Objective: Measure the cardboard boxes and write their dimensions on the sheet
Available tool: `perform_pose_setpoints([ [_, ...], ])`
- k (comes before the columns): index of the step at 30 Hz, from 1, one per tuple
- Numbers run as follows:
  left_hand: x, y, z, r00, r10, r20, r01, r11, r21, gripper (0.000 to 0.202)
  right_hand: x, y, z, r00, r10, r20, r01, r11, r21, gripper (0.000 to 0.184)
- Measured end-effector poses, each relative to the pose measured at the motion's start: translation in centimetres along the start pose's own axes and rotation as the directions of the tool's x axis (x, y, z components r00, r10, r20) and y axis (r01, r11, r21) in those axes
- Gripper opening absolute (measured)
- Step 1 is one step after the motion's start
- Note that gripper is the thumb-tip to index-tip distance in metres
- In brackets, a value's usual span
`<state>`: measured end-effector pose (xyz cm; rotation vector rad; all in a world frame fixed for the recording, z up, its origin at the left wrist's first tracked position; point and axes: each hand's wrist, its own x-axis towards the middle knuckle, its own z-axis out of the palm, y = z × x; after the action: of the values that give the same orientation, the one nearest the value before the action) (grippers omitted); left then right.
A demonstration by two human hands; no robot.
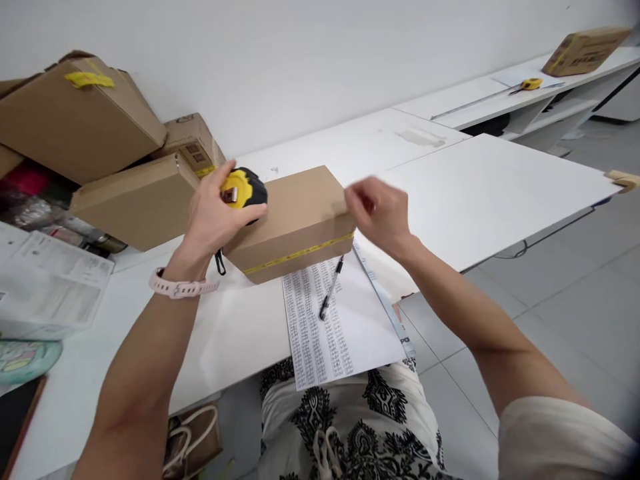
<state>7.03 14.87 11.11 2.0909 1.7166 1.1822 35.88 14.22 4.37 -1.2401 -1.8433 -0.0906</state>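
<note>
My left hand (213, 210) is closed around a yellow and black tape measure (243, 193) over the left end of a brown cardboard box (305, 203). A black wrist strap (221, 263) hangs below the tape measure. Along the front side of the box runs a yellow strip with printed marks (300, 255). At the box's right upper corner is my right hand (383, 210), its fingers curled in; whatever they pinch, if anything, is hidden. In front of the box, a black and clear pen (331, 290) lies on a sheet of handwritten lines (315, 333).
Several cardboard boxes (135, 200) are stacked at the left, beside a white printed package (50, 287). The white table (465, 193) extends right. Another tape measure (531, 84) and box (585, 52) stand on the far right surface. A bag (195, 440) sits below the table edge.
</note>
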Motion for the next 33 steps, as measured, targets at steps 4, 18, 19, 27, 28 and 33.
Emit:
perform_pose_setpoints([
  [4, 0.8, -1.2, 1.9, 0.981, 0.173, 0.084, -0.189, 0.953, 0.237, 0.079, -6.4, -0.8, -0.1, 0.767, -0.402, 0.5, 0.454, 0.891, 0.02, 0.029],
  [18, -10.3, -0.5, 4.9, 0.779, 0.627, 0.006, -0.607, 0.751, 0.26, 0.078, -11.0, 2.1, -0.5, 0.738, -0.459, 0.494, 0.461, 0.878, 0.127, 0.025],
  [19, -12.2, -0.5, 5.7, 0.729, 0.681, 0.064, -0.679, 0.708, 0.195, 0.072, -11.8, 2.4, -1.1, 0.799, -0.413, 0.437, 0.4, 0.908, 0.126, 0.023],
  [27, -20.6, -2.3, 12.2, 0.648, 0.42, 0.635, -0.571, 0.82, 0.04, 0.127, -15.2, 0.2, -1.4, 0.789, 0.473, 0.392, -0.614, 0.599, 0.513, 0.018],
  [28, -20.4, -2.4, 12.6, 0.651, 0.405, 0.642, -0.564, 0.824, 0.052, 0.128, -14.8, 0.0, -0.8, 0.759, 0.466, 0.455, -0.651, 0.523, 0.55, 0.021],
  [33, -17.6, -2.9, 14.2, 0.674, 0.368, 0.64, -0.52, 0.852, 0.058, 0.12, -11.7, 1.0, 2.9, 0.696, 0.417, 0.585, -0.718, 0.421, 0.554, 0.029],
])
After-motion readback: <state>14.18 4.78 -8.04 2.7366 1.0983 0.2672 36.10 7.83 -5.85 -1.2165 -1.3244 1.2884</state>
